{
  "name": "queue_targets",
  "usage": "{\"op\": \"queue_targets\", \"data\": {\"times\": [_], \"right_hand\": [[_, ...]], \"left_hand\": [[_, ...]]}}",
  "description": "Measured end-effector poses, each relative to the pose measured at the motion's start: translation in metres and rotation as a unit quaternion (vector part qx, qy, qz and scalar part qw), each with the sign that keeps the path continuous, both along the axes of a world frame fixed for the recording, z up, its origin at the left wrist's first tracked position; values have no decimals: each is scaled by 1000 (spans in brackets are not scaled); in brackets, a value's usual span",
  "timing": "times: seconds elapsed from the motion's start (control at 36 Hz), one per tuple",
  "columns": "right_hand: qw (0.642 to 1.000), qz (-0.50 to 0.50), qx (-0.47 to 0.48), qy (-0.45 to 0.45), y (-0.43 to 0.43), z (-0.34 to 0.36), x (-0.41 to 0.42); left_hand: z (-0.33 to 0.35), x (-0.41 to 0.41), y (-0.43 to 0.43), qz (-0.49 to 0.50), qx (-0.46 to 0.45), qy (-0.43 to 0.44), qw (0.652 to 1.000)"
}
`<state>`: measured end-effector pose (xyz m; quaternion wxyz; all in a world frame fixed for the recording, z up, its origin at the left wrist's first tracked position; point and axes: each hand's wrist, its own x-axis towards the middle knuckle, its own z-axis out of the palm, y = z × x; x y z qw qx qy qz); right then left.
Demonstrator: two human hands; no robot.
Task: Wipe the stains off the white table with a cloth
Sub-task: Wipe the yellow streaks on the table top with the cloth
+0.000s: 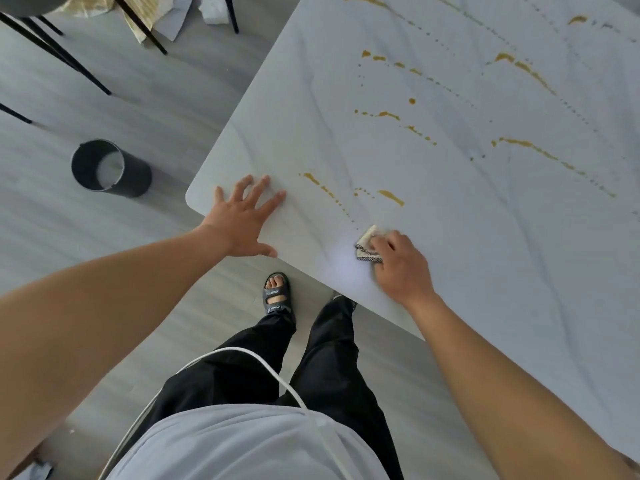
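The white marble-patterned table (502,258) fills the right half of the view, its rounded corner toward me. Several yellow-brown stains (391,196) streak across it, the nearest ones just beyond my hands. My right hand (403,268) grips a small folded beige cloth (367,244) with a dark chequered edge and presses it on the table near the front edge. My left hand (244,218) lies flat on the table near its corner, fingers spread.
A dark round bin (110,168) stands on the grey floor left of the table corner. Black chair legs (55,53) and scraps of paper (173,19) are at the upper left. My legs and a sandalled foot (276,294) are below the table edge.
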<state>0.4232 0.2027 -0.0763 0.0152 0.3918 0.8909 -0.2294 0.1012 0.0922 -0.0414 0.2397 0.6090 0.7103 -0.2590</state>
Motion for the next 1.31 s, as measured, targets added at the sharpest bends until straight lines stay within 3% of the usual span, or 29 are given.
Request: {"op": "queue_targets", "data": {"times": [0.06, 0.14, 0.19, 0.33, 0.42, 0.56, 0.81, 1.17, 1.22, 1.25, 1.28, 1.31], "right_hand": [[1000, -13, -2, -3, 5, 1, 2], [988, -154, -19, -21, 8, 0, 1], [980, -198, -25, -13, 0, 1, -3], [999, 33, -30, 0, -23, 5, 2], [995, 96, -36, -23, -9, 7, 5], [990, -135, -32, -22, 8, 2, 4], [998, -29, -47, 11, -58, 6, 19], [982, -59, -179, -29, -90, 19, 13], [957, -128, -262, -11, -87, 32, 3], [920, -212, -328, 21, -84, 38, -3], [851, -318, -409, 81, -82, 47, -9], [756, -410, -484, 161, -79, 54, -14]], "left_hand": [[-3, -1, -1, 0, -3, -1, 1000], [-5, -3, -1, 1, -3, -6, 1000], [-6, -4, -1, 0, -1, -8, 1000], [-9, -5, -2, -1, -6, -8, 1000], [-10, -5, -2, 2, -7, -14, 1000], [-11, -5, -2, 5, -8, -17, 1000], [-11, -7, -2, 9, -8, -25, 1000], [-7, -6, -2, 12, -12, -30, 999], [-5, -7, -2, 12, -10, -33, 999], [-4, -7, -2, 11, -11, -34, 999], [-3, -8, -2, 10, -12, -36, 999], [-1, -9, -2, 11, -10, -37, 999]]}}
